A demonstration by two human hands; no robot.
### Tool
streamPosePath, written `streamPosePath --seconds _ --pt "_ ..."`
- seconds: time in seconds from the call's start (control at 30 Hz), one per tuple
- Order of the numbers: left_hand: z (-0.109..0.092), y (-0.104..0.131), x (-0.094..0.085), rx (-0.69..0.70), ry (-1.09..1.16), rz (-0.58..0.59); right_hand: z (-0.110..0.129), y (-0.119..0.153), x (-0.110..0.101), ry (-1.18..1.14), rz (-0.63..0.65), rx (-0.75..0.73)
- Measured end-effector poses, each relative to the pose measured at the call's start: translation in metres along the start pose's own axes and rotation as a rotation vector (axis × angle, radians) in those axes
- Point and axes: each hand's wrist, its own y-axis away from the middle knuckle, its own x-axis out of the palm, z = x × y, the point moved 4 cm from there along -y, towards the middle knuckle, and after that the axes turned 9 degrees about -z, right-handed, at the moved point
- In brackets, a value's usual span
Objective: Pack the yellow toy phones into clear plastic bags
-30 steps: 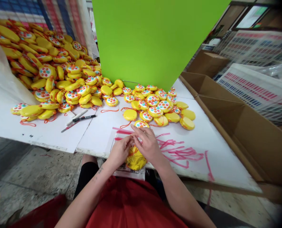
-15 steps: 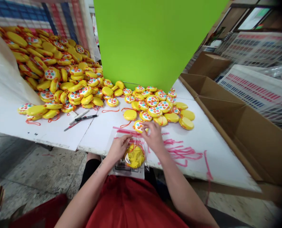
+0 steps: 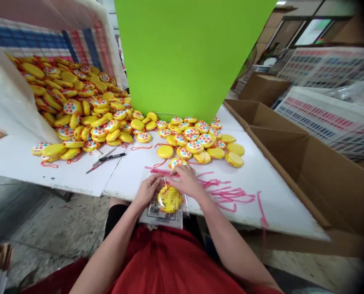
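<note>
A clear plastic bag (image 3: 177, 222) with dark printing lies at the table's front edge, stacked over other flat bags. Inside it rests one round yellow toy (image 3: 169, 199), its plain side up, with an orange cord near the bag's mouth. My left hand (image 3: 146, 191) pinches the bag's top edge at the left. My right hand (image 3: 186, 181) has its fingers closed at the same edge, further right. Just beyond my fingers sits a yellow toy with coloured dots (image 3: 178, 163), partly hidden by my right hand.
Loose yellow toys (image 3: 197, 141) lie ahead, and a large heap (image 3: 87, 106) spills from a sack at left. Pens (image 3: 110, 157) lie left of the bag. A green panel (image 3: 185, 57) stands behind. Open cardboard boxes (image 3: 307, 163) flank the table's right side.
My right hand has moved left and down from beside the dotted toy to the bag's mouth. The yellow toy sits flatter inside the bag. The whole view has shifted slightly.
</note>
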Motion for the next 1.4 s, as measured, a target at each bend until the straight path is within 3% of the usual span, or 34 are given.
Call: streamPosePath --seconds 0.1,0.27,1.07,1.4 --pt "-0.001 0.000 -0.002 0.103 -0.088 0.009 0.013 -0.005 0.014 0.052 0.051 0.012" --pt "0.000 0.000 -0.003 0.169 -0.145 0.029 0.020 -0.012 0.016 0.029 0.083 0.024" --pt "-0.017 0.000 -0.008 0.115 -0.239 0.081 0.027 -0.025 0.021 -0.040 0.215 0.006" --pt "-0.016 0.000 -0.011 0.096 -0.245 0.072 0.031 -0.021 0.033 -0.044 0.193 -0.178"
